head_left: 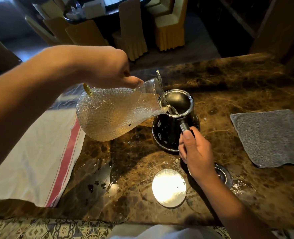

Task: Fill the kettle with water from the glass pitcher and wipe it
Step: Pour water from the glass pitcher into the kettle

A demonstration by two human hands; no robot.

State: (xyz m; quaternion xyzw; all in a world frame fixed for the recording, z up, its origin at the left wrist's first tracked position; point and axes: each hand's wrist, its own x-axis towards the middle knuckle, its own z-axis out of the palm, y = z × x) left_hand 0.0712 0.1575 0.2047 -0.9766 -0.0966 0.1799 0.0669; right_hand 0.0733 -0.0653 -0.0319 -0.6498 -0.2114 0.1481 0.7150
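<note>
Far left, a white cloth (30, 152) w/ a red stripe lies flat on the marble bench (229, 80), its right edge running under the tilted pitcher.

Left hand (108, 66) comes in from the upper left, fingers curled round the neck of the glass pitcher (111, 114), thumb tip pressed near the flared mouth. Pitcher is held clear of the bench, tipped well over: long axis runs from its fat base at lower left up to the lip at the right, the lip sitting just over the near-left rim of the kettle (174, 130). Water inside is pale, pooled along the low side of the belly & into the neck; roughly half full, as far as the textured glass lets one judge. A thin stream drops from the lip into the kettle mouth.

Kettle stands upright on the bench, lid off, dark body flaring to a wide base. Fill level inside can't be read – interior is dark. Droplets show on its outside, & spilled water (111, 178) spreads over the bench in front of the pitcher.

Round metal lid (168, 188) lies flat near the front edge, apart from the kettle.

Right hand (196, 152) grips the kettle's side handle, which points toward the person, fingers wrapped, thumb on top, steadying it.

Far right, a grey cloth (270, 137) lies flat, well apart from the kettle; right hand is the nearer one for the wipe. Pour seems mid-way; wiping not yet begun.
</note>
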